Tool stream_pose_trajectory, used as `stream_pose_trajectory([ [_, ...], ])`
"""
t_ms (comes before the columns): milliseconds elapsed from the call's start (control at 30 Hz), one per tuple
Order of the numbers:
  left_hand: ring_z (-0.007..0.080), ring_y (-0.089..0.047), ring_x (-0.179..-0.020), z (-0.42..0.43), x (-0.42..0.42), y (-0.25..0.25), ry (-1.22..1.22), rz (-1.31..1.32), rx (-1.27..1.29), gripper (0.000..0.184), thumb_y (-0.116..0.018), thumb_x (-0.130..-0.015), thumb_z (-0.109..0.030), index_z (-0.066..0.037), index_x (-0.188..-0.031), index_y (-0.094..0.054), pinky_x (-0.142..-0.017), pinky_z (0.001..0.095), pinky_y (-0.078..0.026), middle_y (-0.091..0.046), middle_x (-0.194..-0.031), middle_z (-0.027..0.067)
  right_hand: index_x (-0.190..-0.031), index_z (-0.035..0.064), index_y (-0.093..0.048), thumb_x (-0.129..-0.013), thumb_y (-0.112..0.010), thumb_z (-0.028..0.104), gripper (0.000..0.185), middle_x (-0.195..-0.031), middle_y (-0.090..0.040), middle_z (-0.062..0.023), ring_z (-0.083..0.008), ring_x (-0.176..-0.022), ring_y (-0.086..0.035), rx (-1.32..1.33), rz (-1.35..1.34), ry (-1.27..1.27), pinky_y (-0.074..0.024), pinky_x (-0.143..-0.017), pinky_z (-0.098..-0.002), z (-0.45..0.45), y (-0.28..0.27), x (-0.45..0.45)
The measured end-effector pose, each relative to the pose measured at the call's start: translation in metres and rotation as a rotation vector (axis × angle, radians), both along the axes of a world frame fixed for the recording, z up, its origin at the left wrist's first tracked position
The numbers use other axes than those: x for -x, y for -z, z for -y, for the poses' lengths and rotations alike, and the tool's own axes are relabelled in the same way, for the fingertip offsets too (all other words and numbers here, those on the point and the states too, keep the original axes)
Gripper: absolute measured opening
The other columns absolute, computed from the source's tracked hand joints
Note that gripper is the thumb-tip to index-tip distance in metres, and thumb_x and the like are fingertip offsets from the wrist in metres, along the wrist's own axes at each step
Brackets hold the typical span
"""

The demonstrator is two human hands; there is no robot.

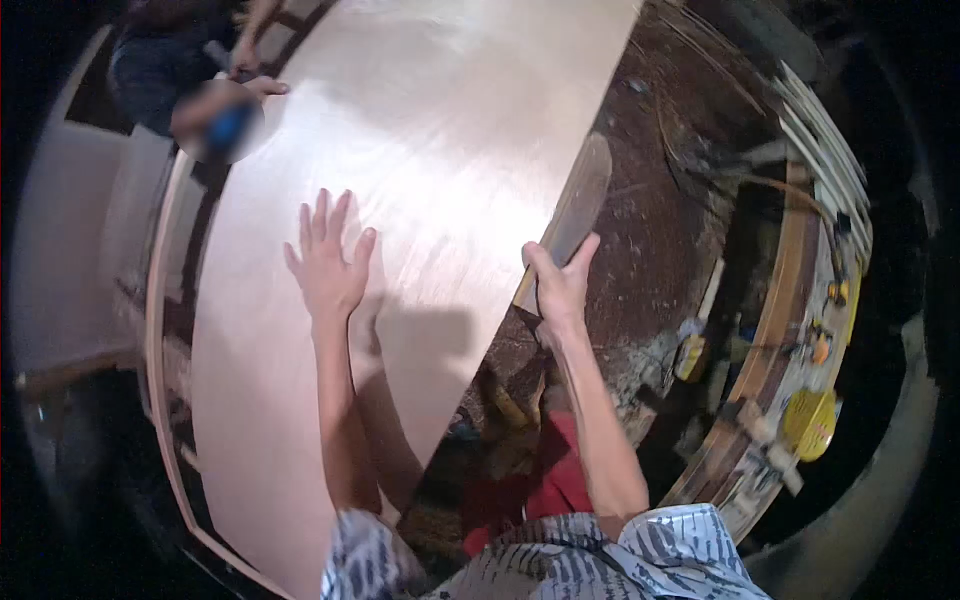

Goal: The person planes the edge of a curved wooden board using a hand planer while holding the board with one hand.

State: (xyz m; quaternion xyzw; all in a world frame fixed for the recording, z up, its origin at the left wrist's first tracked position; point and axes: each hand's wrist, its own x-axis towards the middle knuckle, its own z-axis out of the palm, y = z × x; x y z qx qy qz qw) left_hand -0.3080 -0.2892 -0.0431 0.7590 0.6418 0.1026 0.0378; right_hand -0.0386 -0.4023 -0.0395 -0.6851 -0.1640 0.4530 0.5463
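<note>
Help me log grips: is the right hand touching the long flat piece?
Touching. The head view shows the right hand gripping the long flat piece, with digits on opposite sides of it.

The person wears a loose, pale grey-white cloth shirt (560,562) printed all over with broken, dark slate-blue stripes. Its wide short left sleeve (368,558) and right sleeve (690,548) carry the same print. Below shows a plain deep-red cloth garment (562,470), its cut unclear.
</note>
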Motion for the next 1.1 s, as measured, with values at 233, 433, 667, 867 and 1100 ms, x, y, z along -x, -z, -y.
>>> stream_pose_trajectory([
  [233, 0.0311, -0.021, -0.157, -0.004, -0.014, -0.006, -0.015, 0.007, -0.012, 0.063, -0.056, -0.096, -0.057, -0.033, -0.153, -0.045, -0.120, 0.0720, -0.012, -0.031, -0.168, 0.0021, -0.158, -0.0073, 0.010, -0.088, -0.078, 0.011, 0.113, -0.158, -0.029, -0.0242, -0.0295, -0.140, -0.039, 0.150, 0.261, -0.276, -0.0341, -0.116, -0.0417, 0.220, -0.027, 0.184],
  [433, 0.0314, -0.019, -0.157, 0.004, -0.003, 0.010, -0.047, -0.008, -0.031, 0.065, -0.055, -0.096, -0.059, -0.033, -0.154, -0.044, -0.120, 0.0724, -0.010, -0.030, -0.168, 0.0015, -0.158, -0.0094, 0.010, -0.090, -0.078, 0.023, 0.115, -0.162, -0.023, -0.0323, -0.0372, -0.148, -0.032, 0.345, 0.246, -0.047, -0.0286, -0.122, -0.0443, 0.107, -0.023, 0.115],
  [667, 0.0314, -0.018, -0.158, 0.006, -0.004, 0.014, -0.022, 0.039, -0.063, 0.065, -0.052, -0.097, -0.061, -0.033, -0.155, -0.042, -0.119, 0.0738, -0.006, -0.028, -0.169, 0.0038, -0.155, -0.0115, 0.010, -0.090, -0.076, 0.024, 0.114, -0.151, -0.033, -0.0371, -0.0388, -0.141, -0.042, 0.210, 0.468, -0.072, -0.0356, -0.117, -0.0520, 0.108, 0.006, 0.098],
  [867, 0.0319, -0.017, -0.158, 0.006, -0.006, 0.011, -0.029, 0.055, -0.057, 0.064, -0.050, -0.098, -0.060, -0.033, -0.155, -0.042, -0.119, 0.0737, -0.006, -0.028, -0.169, 0.0039, -0.156, -0.0125, 0.009, -0.087, -0.079, 0.021, 0.117, -0.161, -0.024, -0.0310, -0.0398, -0.150, -0.030, 0.401, -0.190, -0.151, -0.0231, -0.123, -0.0477, 0.259, -0.036, 0.224],
  [1100, 0.0322, -0.018, -0.158, 0.007, -0.011, 0.015, -0.034, 0.017, -0.024, 0.064, -0.052, -0.098, -0.057, -0.032, -0.156, -0.040, -0.119, 0.0739, -0.008, -0.028, -0.169, 0.0034, -0.157, -0.0120, 0.004, -0.088, -0.080, 0.033, 0.117, -0.142, -0.047, -0.0379, -0.0397, -0.126, -0.058, 0.051, 0.339, -0.057, -0.0474, -0.109, -0.0459, 0.001, -0.008, 0.005],
])
